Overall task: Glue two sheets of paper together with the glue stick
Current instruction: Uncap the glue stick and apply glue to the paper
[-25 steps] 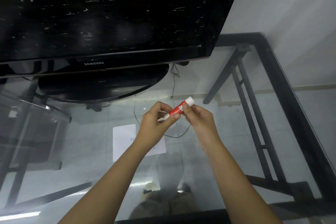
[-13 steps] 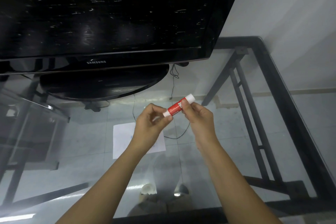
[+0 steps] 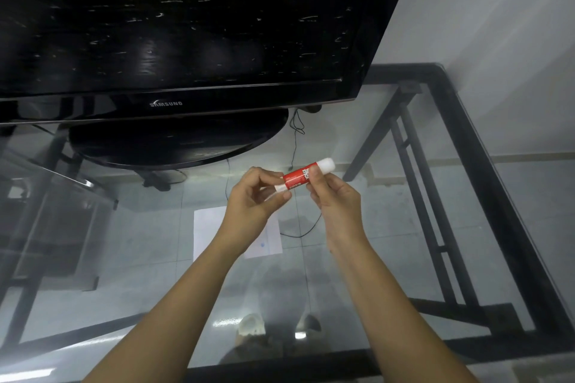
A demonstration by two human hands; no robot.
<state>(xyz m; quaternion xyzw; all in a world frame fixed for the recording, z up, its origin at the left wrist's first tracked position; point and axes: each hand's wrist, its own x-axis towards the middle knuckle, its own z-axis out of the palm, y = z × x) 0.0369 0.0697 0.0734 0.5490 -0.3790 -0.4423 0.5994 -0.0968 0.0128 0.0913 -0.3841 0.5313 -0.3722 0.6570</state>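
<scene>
A red glue stick (image 3: 297, 177) with white ends is held level above the glass table, between both hands. My left hand (image 3: 256, 199) pinches its lower white end between thumb and fingers. My right hand (image 3: 333, 199) grips the red body, and the white cap end (image 3: 326, 164) sticks out past my fingers. White paper (image 3: 208, 232) lies flat on the glass below my hands, partly hidden by my left wrist; I cannot tell whether it is one sheet or two.
A large black television (image 3: 186, 25) on an oval base (image 3: 177, 143) stands at the back of the glass table (image 3: 404, 258). The black metal frame (image 3: 485, 180) runs along the right edge. A thin cable (image 3: 294, 146) hangs behind.
Both hands have kept hold of the glue stick. More of its lower white end now shows outside my left fingers, and the hands sit slightly higher over the paper.
</scene>
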